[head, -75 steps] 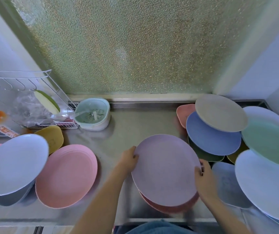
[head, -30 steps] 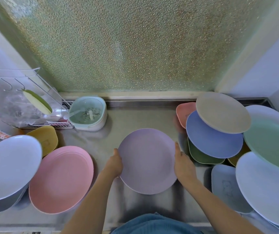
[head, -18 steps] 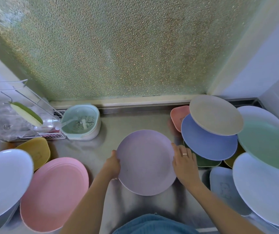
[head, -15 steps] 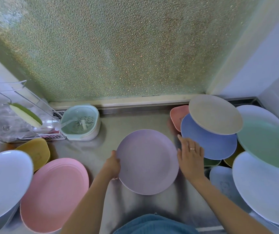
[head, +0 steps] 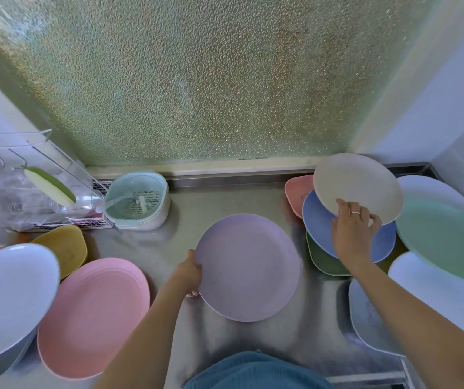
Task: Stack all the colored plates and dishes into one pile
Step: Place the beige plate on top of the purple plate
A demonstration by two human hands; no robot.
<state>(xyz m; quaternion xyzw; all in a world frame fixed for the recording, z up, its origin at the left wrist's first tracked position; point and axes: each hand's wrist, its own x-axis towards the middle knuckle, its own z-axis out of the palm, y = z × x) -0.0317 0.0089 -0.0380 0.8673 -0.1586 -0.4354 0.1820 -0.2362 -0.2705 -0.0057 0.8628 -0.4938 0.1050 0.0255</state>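
A lilac plate lies on the steel counter in the middle, and my left hand grips its left rim. My right hand has its fingers on the near rim of a beige plate at the right. That beige plate rests on a blue plate, with a dark green dish under it and a salmon dish behind. A mint plate and pale blue plates overlap further right. On the left are a pink plate, a yellow dish and a pale blue plate.
A mint strainer bowl stands at the back left beside a wire rack. A frosted window closes off the back and a wall the right. The counter's front edge is by my body.
The lilac plate was carried forward and set down on the counter. My right hand let go of its right rim and reached right to the beige plate. My left hand stayed.
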